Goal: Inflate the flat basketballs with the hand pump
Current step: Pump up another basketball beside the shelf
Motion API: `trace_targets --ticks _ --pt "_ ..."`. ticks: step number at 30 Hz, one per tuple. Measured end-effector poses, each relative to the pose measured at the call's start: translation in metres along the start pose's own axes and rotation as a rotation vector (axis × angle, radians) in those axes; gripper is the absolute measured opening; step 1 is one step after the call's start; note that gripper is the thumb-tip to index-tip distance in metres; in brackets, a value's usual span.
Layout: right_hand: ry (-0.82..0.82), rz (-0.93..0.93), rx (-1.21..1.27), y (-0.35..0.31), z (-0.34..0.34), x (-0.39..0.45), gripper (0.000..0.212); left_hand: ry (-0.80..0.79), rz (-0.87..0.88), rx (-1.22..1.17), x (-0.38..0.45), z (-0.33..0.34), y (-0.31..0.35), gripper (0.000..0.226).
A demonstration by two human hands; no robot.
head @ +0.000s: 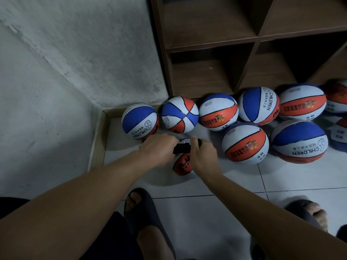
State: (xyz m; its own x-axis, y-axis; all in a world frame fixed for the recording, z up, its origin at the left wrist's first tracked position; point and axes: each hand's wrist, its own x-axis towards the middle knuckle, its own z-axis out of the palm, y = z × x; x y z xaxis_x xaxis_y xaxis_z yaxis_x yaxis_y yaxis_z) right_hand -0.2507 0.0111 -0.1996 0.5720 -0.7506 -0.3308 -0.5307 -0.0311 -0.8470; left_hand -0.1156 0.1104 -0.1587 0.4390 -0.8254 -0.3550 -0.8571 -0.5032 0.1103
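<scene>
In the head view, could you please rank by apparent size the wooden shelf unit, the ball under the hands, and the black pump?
1. Wooden cubby shelf unit, largest.
2. Red-and-white ball under the hands, mostly hidden.
3. Black hand pump, smallest, partly covered.

Tiled floor (206, 212); basketballs (245, 143), seemingly eight.

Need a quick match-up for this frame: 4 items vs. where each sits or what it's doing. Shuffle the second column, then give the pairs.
Things:
1. black hand pump
2. leftmost basketball
3. wooden shelf unit
4. basketball under the hands

States:
A. open cubbies, behind the row of balls
B. on the tile, partly hidden
C. held by left hand and right hand
D. in the corner by the wall

Pairs: 1-C, 2-D, 3-A, 4-B
</scene>
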Motion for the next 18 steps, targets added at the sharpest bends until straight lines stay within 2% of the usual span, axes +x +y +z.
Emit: trace_targets --ticks 2,6,12,18 --pt "-0.033 0.0 -0.001 0.002 0.004 -0.001 0.052 -0.011 0.008 0.008 0.0 0.001 0.001 0.006" --pt "-0.066 0.005 -0.001 0.002 0.0 0.005 0.05 -0.01 0.011 -0.001 0.0 0.004 -0.003 0.019" --pt "-0.158 0.015 -0.051 -0.006 -0.023 0.02 0.042 0.045 -0.002 -0.048 0.002 0.002 -0.012 0.022" --pt "-0.056 0.092 0.047 -0.002 -0.084 0.05 0.04 0.01 -0.111 -0.1 -0.002 -0.001 -0.037 0.025"
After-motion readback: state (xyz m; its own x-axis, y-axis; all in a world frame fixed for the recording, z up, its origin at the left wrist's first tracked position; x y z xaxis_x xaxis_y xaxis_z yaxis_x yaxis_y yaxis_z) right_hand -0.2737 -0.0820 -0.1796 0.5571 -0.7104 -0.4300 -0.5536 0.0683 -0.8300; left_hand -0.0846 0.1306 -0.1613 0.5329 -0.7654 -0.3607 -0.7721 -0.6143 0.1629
